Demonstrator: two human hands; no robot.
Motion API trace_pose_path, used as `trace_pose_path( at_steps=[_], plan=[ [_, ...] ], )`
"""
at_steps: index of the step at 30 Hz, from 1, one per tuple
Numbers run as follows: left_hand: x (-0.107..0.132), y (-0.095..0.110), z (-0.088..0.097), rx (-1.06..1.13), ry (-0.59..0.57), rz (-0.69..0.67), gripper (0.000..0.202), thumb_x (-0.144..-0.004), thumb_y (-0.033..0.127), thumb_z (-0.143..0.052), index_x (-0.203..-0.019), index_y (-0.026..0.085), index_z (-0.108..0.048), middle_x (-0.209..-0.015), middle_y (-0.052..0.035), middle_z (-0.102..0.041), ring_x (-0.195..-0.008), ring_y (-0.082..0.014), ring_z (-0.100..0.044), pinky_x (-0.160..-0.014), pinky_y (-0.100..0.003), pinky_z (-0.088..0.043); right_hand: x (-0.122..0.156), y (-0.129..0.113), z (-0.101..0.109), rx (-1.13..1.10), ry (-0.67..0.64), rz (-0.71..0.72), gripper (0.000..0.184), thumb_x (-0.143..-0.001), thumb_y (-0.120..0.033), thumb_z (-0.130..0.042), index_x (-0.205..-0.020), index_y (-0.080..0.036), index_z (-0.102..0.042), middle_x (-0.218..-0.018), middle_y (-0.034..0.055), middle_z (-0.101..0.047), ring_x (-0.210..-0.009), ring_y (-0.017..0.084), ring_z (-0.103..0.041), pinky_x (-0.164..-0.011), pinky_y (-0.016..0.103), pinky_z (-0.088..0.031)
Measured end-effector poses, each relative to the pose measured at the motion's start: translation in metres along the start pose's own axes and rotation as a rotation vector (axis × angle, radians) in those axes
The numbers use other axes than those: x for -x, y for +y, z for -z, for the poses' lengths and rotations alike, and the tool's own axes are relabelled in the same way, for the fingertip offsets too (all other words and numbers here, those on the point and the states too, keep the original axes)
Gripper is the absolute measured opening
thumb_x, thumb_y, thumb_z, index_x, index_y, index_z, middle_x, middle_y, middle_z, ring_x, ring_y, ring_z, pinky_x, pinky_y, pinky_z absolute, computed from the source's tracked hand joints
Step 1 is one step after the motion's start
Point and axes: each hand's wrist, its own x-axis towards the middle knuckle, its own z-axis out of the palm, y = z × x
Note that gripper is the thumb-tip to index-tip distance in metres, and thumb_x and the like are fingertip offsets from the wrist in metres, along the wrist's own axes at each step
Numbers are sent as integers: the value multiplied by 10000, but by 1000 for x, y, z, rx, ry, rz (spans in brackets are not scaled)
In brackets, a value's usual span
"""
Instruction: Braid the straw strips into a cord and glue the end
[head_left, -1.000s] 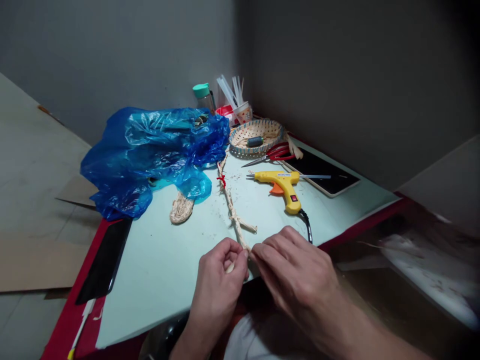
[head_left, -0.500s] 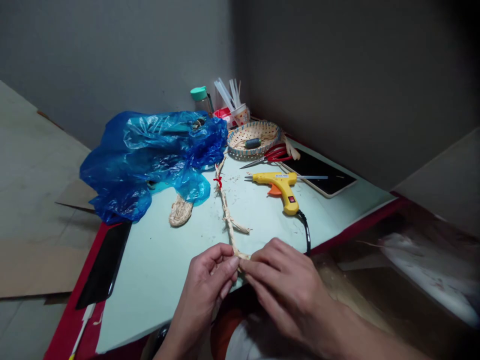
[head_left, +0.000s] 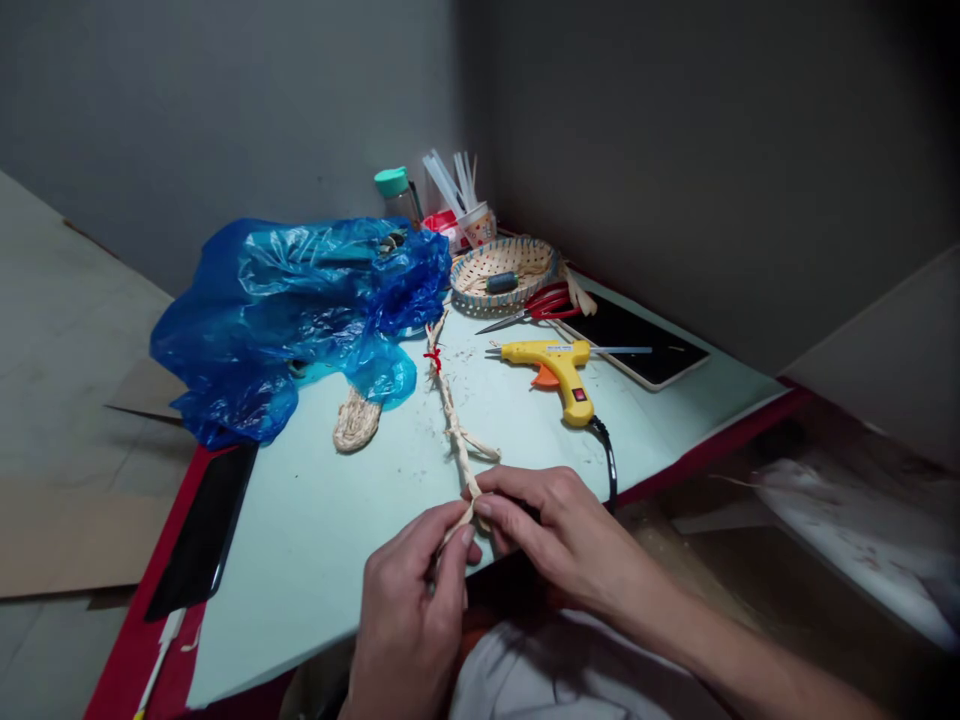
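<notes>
A pale braid of plant fibre point(head_left: 453, 415) runs down the table toward me, with a red tie point(head_left: 433, 356) near its far end and a loose strand sticking out to the right. At its near end, my left hand point(head_left: 424, 570) pinches a strand between thumb and fingers. My right hand point(head_left: 551, 515) grips the braid just beside it, thumb and forefinger closed on the fibre. Both hands nearly touch at the table's front edge. The ends of the strands are partly hidden by my fingers.
A yellow glue gun point(head_left: 559, 368) lies right of the braid, near red-handled scissors point(head_left: 536, 305) and a black tablet point(head_left: 652, 345). Behind stand a woven basket point(head_left: 469, 290) and a cup of glue sticks point(head_left: 478, 228). Left are a blue plastic bag point(head_left: 247, 300), a fibre coil point(head_left: 356, 420) and a black phone point(head_left: 202, 535).
My right hand has turned and shifted up slightly along the braid, its thumb now showing. My left hand has drawn a strand down toward me. The view has shifted slightly.
</notes>
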Motion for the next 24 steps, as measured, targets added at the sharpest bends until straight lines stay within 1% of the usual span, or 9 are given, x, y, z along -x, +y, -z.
trace_pose_path(
  at_steps=[2,5,9,12,16,18,20,22,24],
  plan=[
    [7,-2,-3,-171,147,-158,176,-903,230,-504,-901,193,-677,-721,-17,-681,-604,-136,-612,-586,-230,-463,1,1,-2,-29,27,-6,295,-974,-245,-405,-761,-171,-595,-634,-30,-551,-580,91,-502,-590,213,-354],
    [18,-6,-13,-460,331,-355,182,-897,137,-515,-984,180,-668,-777,-25,-723,-654,-135,-666,-621,-232,-460,1,2,-5,-67,59,-6,327,-972,-242,-403,-702,-169,-574,-644,-27,-571,-594,92,-521,-604,213,-363],
    [26,-12,-32,-718,474,-559,266,-839,65,-593,-1096,127,-622,-811,-59,-752,-670,-162,-693,-661,-269,-461,0,4,2,-116,-5,-21,306,-953,-229,-425,-723,-168,-616,-655,-32,-579,-614,98,-505,-588,216,-351],
    [25,-19,-39,-767,425,-641,289,-835,57,-575,-1123,83,-590,-828,-94,-744,-653,-172,-682,-639,-278,-471,-2,5,11,-106,-59,-35,297,-935,-224,-434,-722,-162,-631,-646,-33,-555,-601,100,-462,-561,221,-333],
    [23,-22,-34,-790,297,-724,249,-855,103,-547,-1099,86,-590,-785,-91,-716,-611,-177,-642,-566,-278,-460,-5,5,14,-84,-113,-29,227,-898,-222,-490,-734,-150,-629,-622,-46,-496,-573,87,-395,-535,216,-309],
    [23,-18,-28,-653,293,-719,259,-845,152,-596,-1100,111,-593,-783,-80,-705,-651,-183,-637,-595,-280,-466,-4,5,13,-97,-111,-35,222,-909,-213,-472,-765,-150,-629,-603,-55,-463,-556,80,-364,-519,211,-297],
    [21,-12,-21,-452,326,-632,220,-851,158,-591,-1070,153,-613,-838,-77,-695,-742,-188,-638,-662,-285,-478,-3,5,12,-145,-116,-41,249,-932,-203,-436,-773,-151,-621,-620,-52,-498,-560,75,-392,-526,203,-311],
    [15,-5,-14,-270,351,-436,179,-869,164,-559,-1037,180,-621,-886,-70,-678,-779,-176,-627,-705,-285,-484,-2,4,12,-200,-136,-34,265,-947,-197,-416,-777,-152,-614,-680,-38,-567,-597,75,-458,-558,196,-342],
    [4,1,-8,-66,227,-137,204,-879,251,-563,-1069,185,-597,-839,-47,-658,-689,-148,-604,-639,-263,-485,-1,3,12,-256,-161,-17,256,-962,-193,-394,-831,-157,-611,-761,-20,-616,-674,86,-532,-619,194,-382]
  ],
)
